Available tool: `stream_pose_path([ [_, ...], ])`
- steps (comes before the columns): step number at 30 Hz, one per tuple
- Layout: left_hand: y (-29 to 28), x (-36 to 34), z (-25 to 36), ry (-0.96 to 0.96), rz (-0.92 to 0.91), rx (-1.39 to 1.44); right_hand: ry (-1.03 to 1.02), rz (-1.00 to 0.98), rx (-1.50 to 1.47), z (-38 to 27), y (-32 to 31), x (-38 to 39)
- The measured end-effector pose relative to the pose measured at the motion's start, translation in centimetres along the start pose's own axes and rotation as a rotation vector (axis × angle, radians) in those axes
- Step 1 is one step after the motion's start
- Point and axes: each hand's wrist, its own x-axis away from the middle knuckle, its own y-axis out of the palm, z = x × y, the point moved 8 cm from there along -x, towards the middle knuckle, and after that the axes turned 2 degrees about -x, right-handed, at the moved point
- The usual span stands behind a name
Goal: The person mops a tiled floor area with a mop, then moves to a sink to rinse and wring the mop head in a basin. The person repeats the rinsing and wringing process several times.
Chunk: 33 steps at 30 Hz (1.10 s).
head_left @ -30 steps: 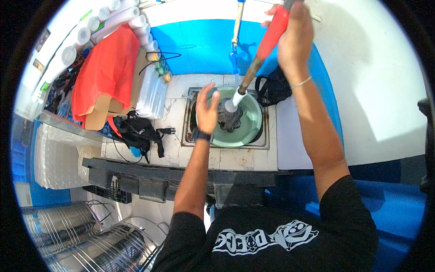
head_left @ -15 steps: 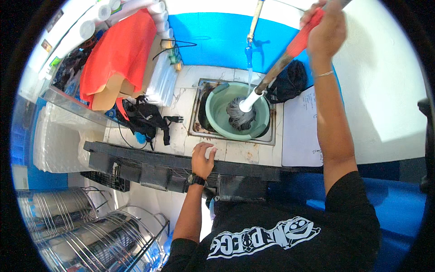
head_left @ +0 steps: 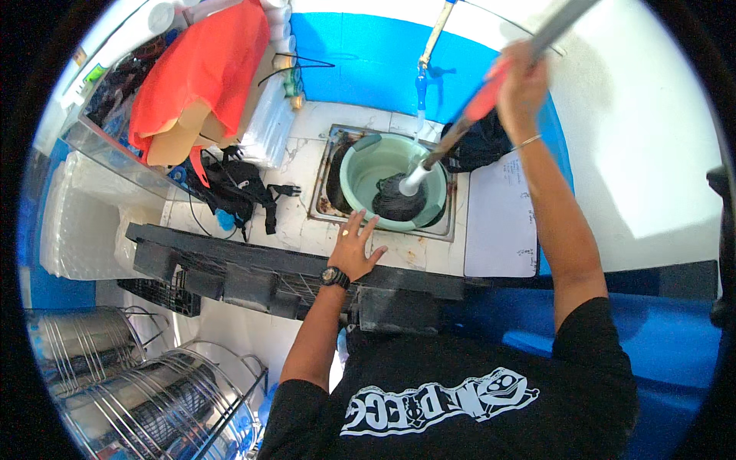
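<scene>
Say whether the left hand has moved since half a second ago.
Yes: the left hand has moved forward, now overlapping the near edge of the sink.

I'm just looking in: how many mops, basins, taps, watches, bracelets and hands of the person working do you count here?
Mop: 1
Basin: 1
Tap: 1
Watch: 1
Bracelet: 1
Hands: 2, left hand and right hand
Total: 7
</scene>
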Motion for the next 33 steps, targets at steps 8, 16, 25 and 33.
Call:
stream_pose_path([
  [8,1.1,0.3,-1.2,-0.094,-0.069,-0.047,-0.105,0.243,-0.005,-2.4,-6.1,-7.4],
  [16,1.0,0.3,-1.3,-0.129,-0.085,-0.009,0.134,-0.205,0.057,0.5,1.9,2.4],
  [25,0.6,0.4,-1.0,-0.139,-0.057,-0.01,-0.155,0.309,-0.049,-6.2,-6.2,-11.1],
  [33,0.7,-0.1,-1.0,-0.135,-0.095,-0.028,0.401,-0.502,0.336,3.4,2.2,-0.4],
])
